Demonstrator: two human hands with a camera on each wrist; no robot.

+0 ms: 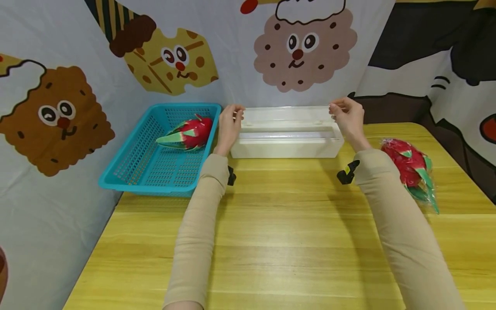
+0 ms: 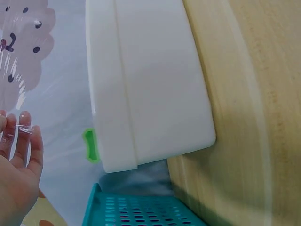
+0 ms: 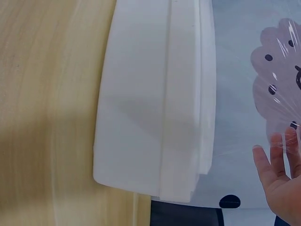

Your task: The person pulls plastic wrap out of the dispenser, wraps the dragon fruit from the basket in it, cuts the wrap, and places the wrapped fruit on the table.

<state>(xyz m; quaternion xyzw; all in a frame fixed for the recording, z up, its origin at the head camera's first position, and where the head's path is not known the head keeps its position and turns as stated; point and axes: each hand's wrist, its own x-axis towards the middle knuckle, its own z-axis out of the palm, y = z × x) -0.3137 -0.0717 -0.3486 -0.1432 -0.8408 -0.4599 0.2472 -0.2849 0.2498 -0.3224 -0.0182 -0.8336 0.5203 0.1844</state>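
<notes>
Two hands, left hand (image 1: 229,125) and right hand (image 1: 347,117), each pinch clear cling film (image 3: 277,94) above white dispenser box (image 1: 286,133) | bare counter (image 1: 286,241) nearer than hands | film edges barely visible

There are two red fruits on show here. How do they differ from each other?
The dragon fruit in the basket lies inside the teal basket on the left; the wrapped dragon fruit lies on the bare table on the right. The right one is covered in clear film; the basket one shows no wrap that I can tell. Both are red with green-tipped scales.
</notes>
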